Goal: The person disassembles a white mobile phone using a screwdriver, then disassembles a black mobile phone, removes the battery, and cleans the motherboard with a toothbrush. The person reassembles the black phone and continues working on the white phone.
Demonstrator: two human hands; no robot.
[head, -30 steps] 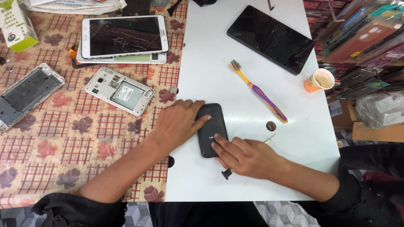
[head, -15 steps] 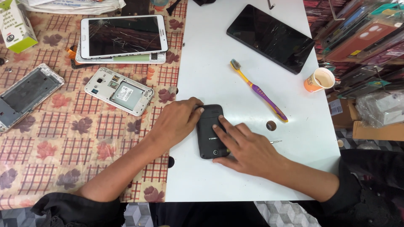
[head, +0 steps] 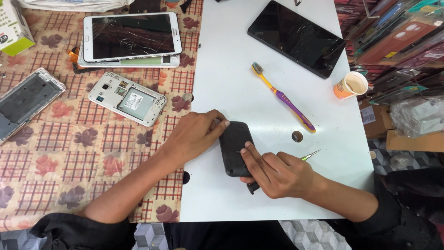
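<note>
With the small black phone (head: 235,147) lying flat on the white table (head: 222,83), I'd pin its top corner with the left hand (head: 196,134), fingers curled on the edge, while the right hand (head: 277,173), gripping a screwdriver (head: 309,155), presses evenly.

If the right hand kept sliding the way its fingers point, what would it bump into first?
Probably the left hand, which grips the top of the small black phone. The right hand already has its fingers on that phone, pointing up-left.

screwdriver (head: 309,155) mostly hidden under right hand (head: 282,175), green box (head: 14,25) cut off at left edge, shelf items blurred
</note>
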